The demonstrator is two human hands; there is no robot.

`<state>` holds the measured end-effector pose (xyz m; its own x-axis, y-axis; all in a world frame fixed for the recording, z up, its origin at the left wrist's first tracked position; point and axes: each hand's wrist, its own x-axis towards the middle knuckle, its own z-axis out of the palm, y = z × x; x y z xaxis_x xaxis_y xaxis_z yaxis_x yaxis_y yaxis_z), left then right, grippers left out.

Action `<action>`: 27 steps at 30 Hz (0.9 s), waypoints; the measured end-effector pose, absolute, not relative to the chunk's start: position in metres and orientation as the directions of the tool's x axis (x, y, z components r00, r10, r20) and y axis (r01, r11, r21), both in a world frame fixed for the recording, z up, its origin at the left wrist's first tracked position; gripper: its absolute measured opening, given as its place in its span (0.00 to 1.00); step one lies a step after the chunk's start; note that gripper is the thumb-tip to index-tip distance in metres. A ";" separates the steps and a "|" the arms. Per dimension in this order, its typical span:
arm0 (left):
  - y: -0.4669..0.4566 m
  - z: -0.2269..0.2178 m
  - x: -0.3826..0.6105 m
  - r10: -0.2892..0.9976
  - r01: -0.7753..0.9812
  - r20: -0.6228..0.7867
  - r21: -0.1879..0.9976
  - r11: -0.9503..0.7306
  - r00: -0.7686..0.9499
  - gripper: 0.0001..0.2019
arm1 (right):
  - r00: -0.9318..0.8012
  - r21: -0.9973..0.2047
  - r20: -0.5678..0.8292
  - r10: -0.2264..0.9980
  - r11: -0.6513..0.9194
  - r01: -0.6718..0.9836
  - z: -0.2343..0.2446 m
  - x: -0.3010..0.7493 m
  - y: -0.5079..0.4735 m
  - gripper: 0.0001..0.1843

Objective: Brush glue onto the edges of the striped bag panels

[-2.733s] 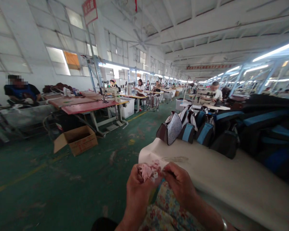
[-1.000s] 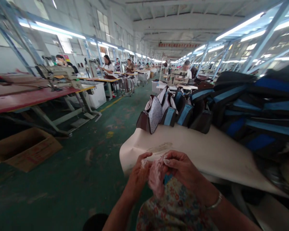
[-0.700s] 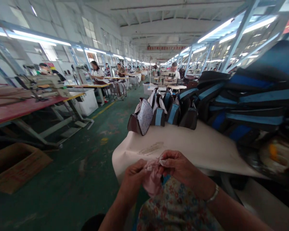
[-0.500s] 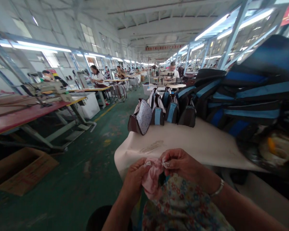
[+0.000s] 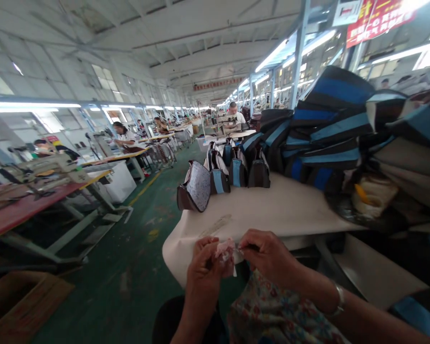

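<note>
Fingers of the left hand point(image 5: 202, 282) and right hand point(image 5: 268, 255) pinch a crumpled, pale pink fabric scrap point(image 5: 225, 252), light and limp, best held at its 3 o'clock edge.

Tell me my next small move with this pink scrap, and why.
Probably spread the pink fabric scrap flat on the pale table in front of you: it sits bunched between your left hand and right hand, so its edges are hard to see.
</note>
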<state>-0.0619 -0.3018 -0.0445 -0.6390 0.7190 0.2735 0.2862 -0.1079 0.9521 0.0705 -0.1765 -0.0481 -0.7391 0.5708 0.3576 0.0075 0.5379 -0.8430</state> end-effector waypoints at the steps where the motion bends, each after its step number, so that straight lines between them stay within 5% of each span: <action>1: -0.301 -0.047 -0.059 0.705 0.314 0.294 0.944 -0.106 -0.645 0.14 | -0.718 -0.807 0.405 0.566 0.590 0.009 -0.048 0.072 -0.177 0.08; 8: -0.302 -0.061 -0.049 0.713 0.442 0.346 0.895 -0.056 -0.610 0.14 | -0.645 -0.751 0.509 0.569 0.661 -0.009 -0.049 0.078 -0.187 0.08; 17: -0.299 -0.048 -0.016 0.714 0.301 0.270 0.950 -0.087 -0.646 0.13 | -0.595 -0.749 0.534 0.601 0.663 -0.004 -0.050 0.076 -0.199 0.10; 27: -0.294 -0.040 -0.021 0.703 -0.333 -0.085 0.916 -0.224 -0.706 0.15 | -0.627 -0.852 0.448 0.638 0.517 -0.082 -0.047 0.079 -0.193 0.09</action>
